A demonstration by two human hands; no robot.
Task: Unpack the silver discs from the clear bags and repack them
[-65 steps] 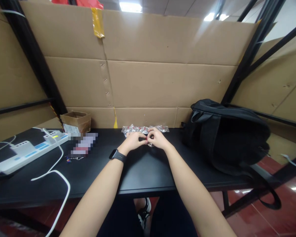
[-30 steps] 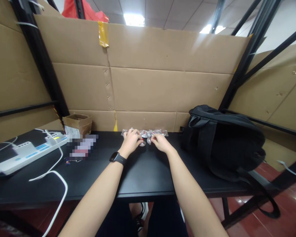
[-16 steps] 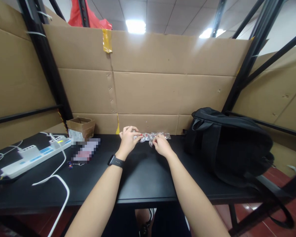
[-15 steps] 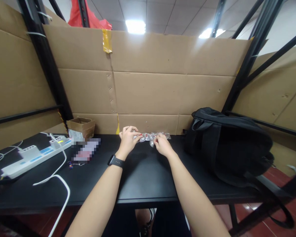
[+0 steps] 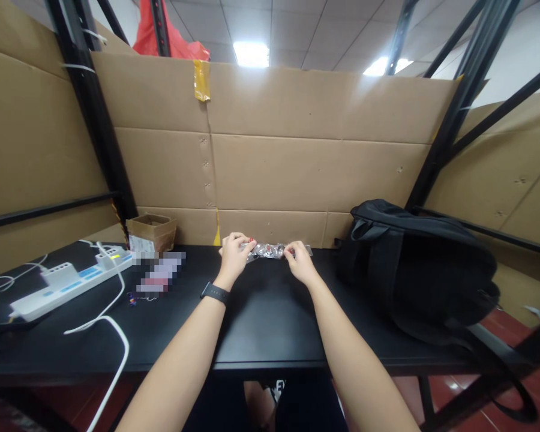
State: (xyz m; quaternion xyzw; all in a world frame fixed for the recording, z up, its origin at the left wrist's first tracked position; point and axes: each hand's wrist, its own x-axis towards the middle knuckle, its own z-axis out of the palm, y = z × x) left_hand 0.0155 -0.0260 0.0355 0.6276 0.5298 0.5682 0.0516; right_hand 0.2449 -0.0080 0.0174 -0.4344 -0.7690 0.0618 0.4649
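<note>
Lying well to the left of both hands' fingers, a white power strip with adapters plugged in slants across the black surface, and a white cable loops down past the near edge. Closer to the fingers, though well apart from them, stand an open cardboard box and, in front of it, a pixelated item beside a small blue-and-red trinket.

The person's left hand, with a black watch on the wrist, reaches over the surface. Its thumb and index finger are pinched together on a small red tip. Between the two hands' fingers stretches a row of clear, shiny pieces with red spots; the fine detail is too small to tell. At the right part of this row, the fingers of the right hand are bent in close to one another, but whether they are clamped on a piece cannot be told.

Well to the right of the fingers, a large black bag slumps on the surface, its strap hanging over the edge. Beyond the fingers rises a creased cardboard wall.
</note>
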